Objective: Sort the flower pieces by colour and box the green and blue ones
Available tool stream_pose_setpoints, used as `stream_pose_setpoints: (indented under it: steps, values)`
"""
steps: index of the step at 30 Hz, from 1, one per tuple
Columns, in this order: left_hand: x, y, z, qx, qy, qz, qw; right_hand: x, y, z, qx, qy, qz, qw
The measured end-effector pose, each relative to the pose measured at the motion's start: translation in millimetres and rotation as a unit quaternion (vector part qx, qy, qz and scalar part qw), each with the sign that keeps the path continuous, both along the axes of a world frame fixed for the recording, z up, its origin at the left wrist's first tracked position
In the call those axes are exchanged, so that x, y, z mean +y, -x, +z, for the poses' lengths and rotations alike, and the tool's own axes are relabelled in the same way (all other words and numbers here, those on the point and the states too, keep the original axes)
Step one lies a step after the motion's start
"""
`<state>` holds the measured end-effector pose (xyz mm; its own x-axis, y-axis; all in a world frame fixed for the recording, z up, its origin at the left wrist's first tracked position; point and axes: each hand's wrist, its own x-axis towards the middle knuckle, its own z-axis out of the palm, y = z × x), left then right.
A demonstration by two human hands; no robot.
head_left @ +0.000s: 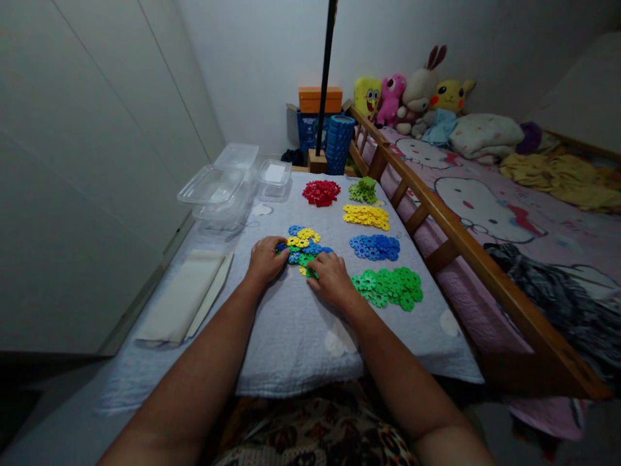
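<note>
Both of my hands rest on a small mixed pile of flat plastic flower discs (303, 246) in blue, yellow and green, in the middle of a cloth-covered table (291, 323). My left hand (266, 260) is curled at the pile's left edge, its fingers pinching a blue disc. My right hand (331, 277) lies on the pile's lower right, fingers bent over a green disc. Sorted piles lie to the right: red (321, 192), light green (363, 190), yellow (367, 217), blue (375, 247) and dark green (389, 287).
Clear plastic containers (228, 191) stand at the table's back left. Folded cloth (187, 298) lies left. A wooden bed rail (436, 213) borders the right side, with plush toys (412, 94) on the bed. A black pole (326, 71) and blue foam roller (338, 144) stand behind.
</note>
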<state>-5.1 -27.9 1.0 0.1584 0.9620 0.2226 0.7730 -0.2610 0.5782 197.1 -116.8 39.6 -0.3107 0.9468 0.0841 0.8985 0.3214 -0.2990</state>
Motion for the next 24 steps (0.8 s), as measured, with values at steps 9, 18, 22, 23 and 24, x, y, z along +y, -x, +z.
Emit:
stream_pose_setpoints:
  steps: [9,18,22,23,24]
  values:
    - [0,0,0.5,0.015,0.001,-0.002,1.0,1,-3,1.7,0.027,-0.033,0.008,0.999]
    - [1,2,0.1,0.018,-0.004,-0.006,1.0,10,-28,1.8,0.143,-0.053,-0.041,0.987]
    - [1,2,0.9,0.013,-0.005,-0.006,1.0,10,-59,9.6,0.218,-0.053,-0.075,0.972]
    - [1,2,1.0,0.011,-0.005,-0.006,1.0,8,-68,11.7,0.23,-0.047,-0.085,0.968]
    - [1,2,1.1,0.01,-0.004,-0.007,1.0,7,-77,13.5,0.24,-0.041,-0.095,0.965]
